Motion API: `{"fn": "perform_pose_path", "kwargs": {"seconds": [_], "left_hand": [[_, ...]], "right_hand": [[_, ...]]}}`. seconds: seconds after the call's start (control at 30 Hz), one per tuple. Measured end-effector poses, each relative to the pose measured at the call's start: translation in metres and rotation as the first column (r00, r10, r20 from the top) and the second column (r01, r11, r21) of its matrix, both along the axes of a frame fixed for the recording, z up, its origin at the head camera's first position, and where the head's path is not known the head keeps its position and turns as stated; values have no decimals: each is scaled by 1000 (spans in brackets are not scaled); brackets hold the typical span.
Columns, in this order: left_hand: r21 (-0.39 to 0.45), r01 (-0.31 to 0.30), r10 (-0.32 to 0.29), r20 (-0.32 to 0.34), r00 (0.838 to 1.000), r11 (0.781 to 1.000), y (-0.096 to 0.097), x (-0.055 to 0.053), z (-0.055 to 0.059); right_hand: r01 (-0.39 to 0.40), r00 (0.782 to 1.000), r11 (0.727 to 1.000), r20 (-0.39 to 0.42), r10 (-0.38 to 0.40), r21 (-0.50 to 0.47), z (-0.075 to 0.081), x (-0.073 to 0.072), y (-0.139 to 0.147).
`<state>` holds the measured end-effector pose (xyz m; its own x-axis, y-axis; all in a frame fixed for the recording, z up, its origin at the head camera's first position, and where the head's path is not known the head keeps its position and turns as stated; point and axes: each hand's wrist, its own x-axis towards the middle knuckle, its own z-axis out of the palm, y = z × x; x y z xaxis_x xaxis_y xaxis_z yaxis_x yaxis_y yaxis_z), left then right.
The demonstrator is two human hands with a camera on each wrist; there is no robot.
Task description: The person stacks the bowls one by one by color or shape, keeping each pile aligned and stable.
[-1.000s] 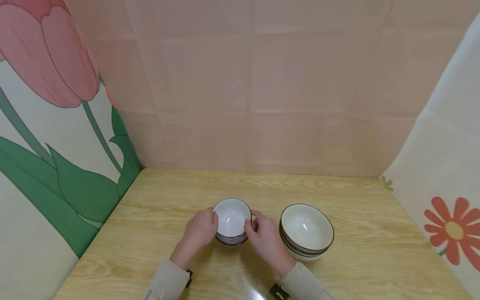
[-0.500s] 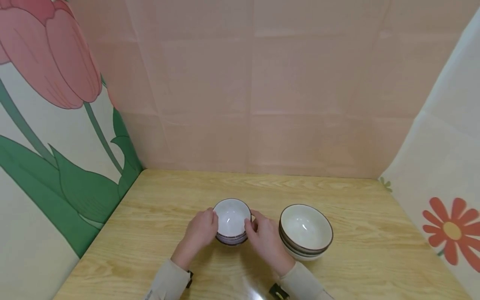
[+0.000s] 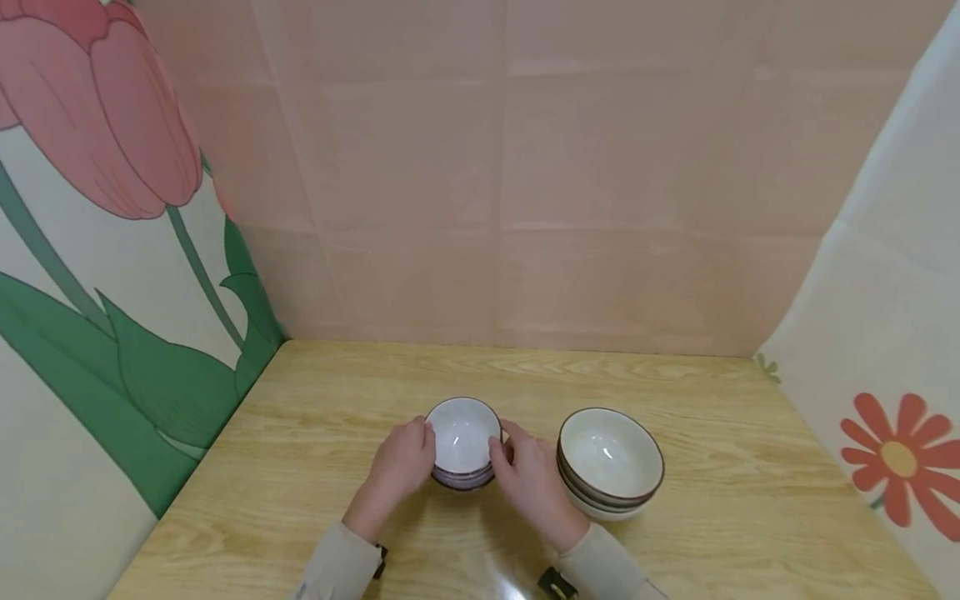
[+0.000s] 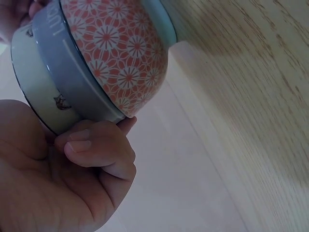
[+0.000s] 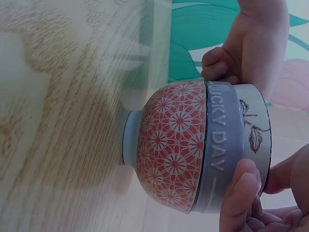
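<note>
Three small bowls stand nested in a stack near the middle of the table. On top is a white bowl point(image 3: 461, 433) with a dark rim and a brown leaf drawing outside. Under it sits a grey-lavender bowl point(image 5: 223, 133) with raised "LUCKY DAY" lettering, and lowest a red bowl point(image 5: 169, 145) with white flowers and a pale foot on the wood. My left hand point(image 3: 403, 457) grips the white bowl's left rim, its fingers also against the grey bowl in the left wrist view. From the right, my right hand point(image 3: 534, 479) pinches the rim, thumb inside, fingers outside.
A stack of larger bowls point(image 3: 611, 454), cream inside with a brown rim, stands just right of my right hand. The wooden table point(image 3: 337, 383) ends at a pinkish backdrop point(image 3: 495, 208). Flower-printed cloths border it on the left point(image 3: 172, 358) and right point(image 3: 900, 458).
</note>
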<state>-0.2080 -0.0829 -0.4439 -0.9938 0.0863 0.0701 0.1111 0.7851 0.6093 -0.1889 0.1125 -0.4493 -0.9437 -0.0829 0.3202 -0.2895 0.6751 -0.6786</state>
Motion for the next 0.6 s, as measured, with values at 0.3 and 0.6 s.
{"fn": "perform_pose_path", "kwargs": {"seconds": [0.3,0.6], "left_hand": [[39,-23,21,36,999,999,-1,-2,3],[44,-64,65,-20,998,997,-16,4,-4]], "right_hand": [[-21,999,1000,43,21,10,2,0,3],[-106,994,987,-16,108,122,38,25,36]]}}
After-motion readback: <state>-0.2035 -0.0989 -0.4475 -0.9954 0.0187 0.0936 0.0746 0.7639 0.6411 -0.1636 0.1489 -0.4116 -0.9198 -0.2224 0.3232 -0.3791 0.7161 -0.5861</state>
